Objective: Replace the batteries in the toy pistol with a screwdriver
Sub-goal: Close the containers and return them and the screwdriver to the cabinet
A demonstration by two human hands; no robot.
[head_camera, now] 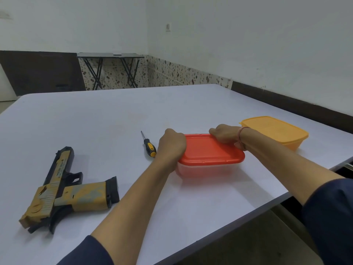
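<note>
Near the front-left corner of the table [95,115] the toy pistol [65,190] lay on its side, untouched. The screwdriver [149,145] lay mid-table, just beside the left hand [172,146], tip toward the far edge. Both hands gripped the red-lidded box [210,150]: left fingers curled over its far-left lid corner, right hand [224,133] over the far-right. An orange box [275,131], lid on, sat by the right edge.

Soft, even indoor light, moderately bright. Faint diffuse shadows lie right of the toy pistol [70,188] and at the red box [210,150] base. Table [95,115] edges bow from wide-angle distortion. Whole frame slightly soft.
</note>
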